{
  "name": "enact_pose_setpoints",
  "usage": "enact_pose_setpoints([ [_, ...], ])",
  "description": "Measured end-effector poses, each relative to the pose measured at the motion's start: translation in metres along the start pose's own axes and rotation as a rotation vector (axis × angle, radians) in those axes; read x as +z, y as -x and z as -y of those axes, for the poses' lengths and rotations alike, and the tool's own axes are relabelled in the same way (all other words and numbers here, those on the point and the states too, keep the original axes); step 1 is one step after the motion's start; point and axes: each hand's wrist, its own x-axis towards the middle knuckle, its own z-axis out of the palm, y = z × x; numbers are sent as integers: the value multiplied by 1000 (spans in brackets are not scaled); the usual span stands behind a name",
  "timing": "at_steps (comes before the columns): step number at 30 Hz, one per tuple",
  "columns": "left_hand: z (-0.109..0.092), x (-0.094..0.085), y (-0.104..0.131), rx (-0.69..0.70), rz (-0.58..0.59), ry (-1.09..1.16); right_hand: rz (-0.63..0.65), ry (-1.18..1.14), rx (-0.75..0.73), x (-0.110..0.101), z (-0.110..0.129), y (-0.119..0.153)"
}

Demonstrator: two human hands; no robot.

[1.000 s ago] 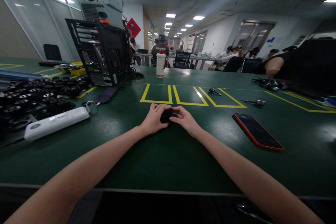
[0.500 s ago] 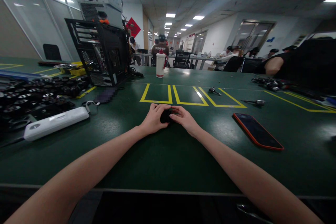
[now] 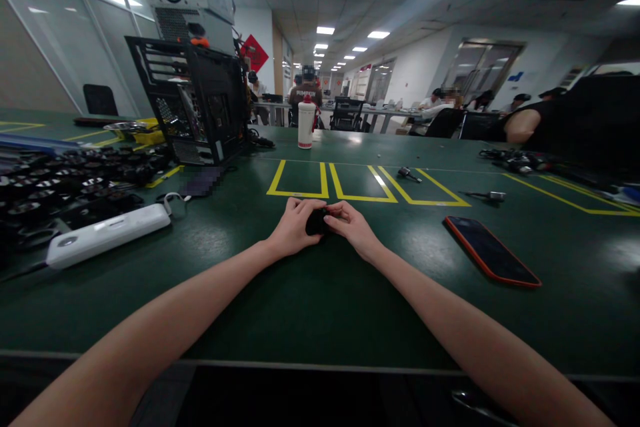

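Observation:
Between my two hands, over the green tabletop [image 3: 320, 307], is a small black object [image 3: 315, 221]; its kind I cannot make out, since fingers cover much of it. My left hand [image 3: 294, 227] curls around its left side, thumb below and fingers on top. From the other side my right hand [image 3: 353, 230] holds its right edge between thumb and fingertips. Just beyond the hands, yellow tape outlines [image 3: 300, 194] mark the table.
An orange-edged phone [image 3: 493, 250] lies to the right, with small dark metal parts [image 3: 409, 174] farther back. Leftward are a white power strip [image 3: 110, 235], a pile of black fans [image 3: 75, 173] and an open computer case [image 3: 200, 103]. A white bottle [image 3: 306, 123] stands at the far edge.

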Motion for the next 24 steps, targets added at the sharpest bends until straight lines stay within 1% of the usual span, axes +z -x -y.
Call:
enact_pose_setpoints([
  [2, 1, 0, 0, 1, 0, 0, -13, -13, 18, 0, -2, -1],
  [4, 1, 0, 0, 5, 1, 1, 2, -35, 26, -1, -4, -1],
  [9, 0, 0, 1, 9, -5, 1, 58, -77, -44, -2, -6, 2],
  [12, 0, 1, 1, 1, -8, -1, 36, -45, -51, -1, -4, 2],
  [16, 1, 2, 0, 6, -9, -4, -8, 4, -26, -1, -2, 0],
  [20, 2, 2, 0, 3, -1, -12, -19, 15, 18, -2, -4, -1],
  [24, 1, 1, 0, -11, 9, -5, 42, -25, -12, -3, -5, 1],
])
